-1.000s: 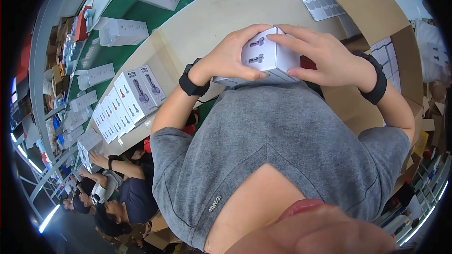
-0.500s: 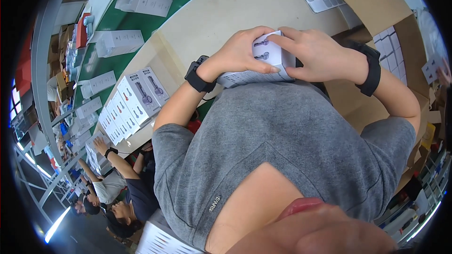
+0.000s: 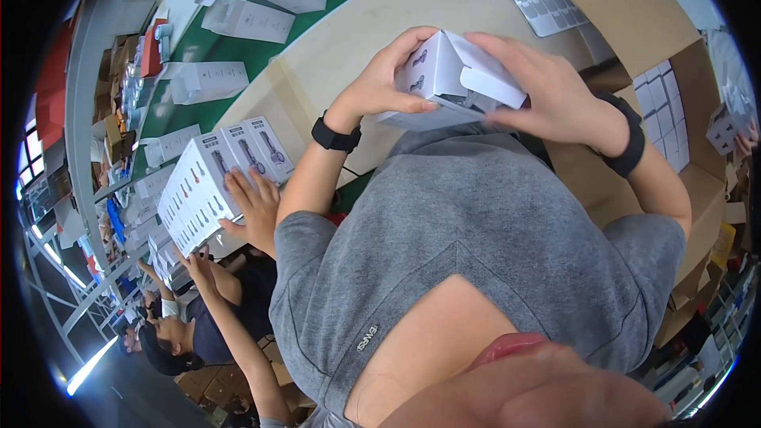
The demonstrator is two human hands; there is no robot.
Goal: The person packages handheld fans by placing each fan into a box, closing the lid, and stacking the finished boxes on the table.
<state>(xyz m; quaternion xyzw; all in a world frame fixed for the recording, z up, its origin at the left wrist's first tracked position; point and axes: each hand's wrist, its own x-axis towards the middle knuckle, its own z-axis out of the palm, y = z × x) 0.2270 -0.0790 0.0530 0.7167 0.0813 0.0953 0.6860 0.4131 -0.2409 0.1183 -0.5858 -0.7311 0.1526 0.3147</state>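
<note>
White box (image 3: pixel 444 75) is grasped by the left hand (image 3: pixel 379 83); its end flap (image 3: pixel 485 89) is lifted beside the right hand (image 3: pixel 547 83), whose grip cannot be told, so that end is left unclosed. Left of the left hand, printed boxes (image 3: pixel 210 178) are already lined up.

I get bright light on the smooth beige tabletop (image 3: pixel 349 41), flare from a long white tube lamp (image 3: pixel 93 366), edges bending into black, and a slightly blurred bare right hand (image 3: pixel 551 95).

the held box (image 3: pixel 417 75) now has its end flap (image 3: pixel 485 85) open, and a co-worker's hand (image 3: pixel 258 208) touches lined-up boxes (image 3: pixel 195 189).
</note>
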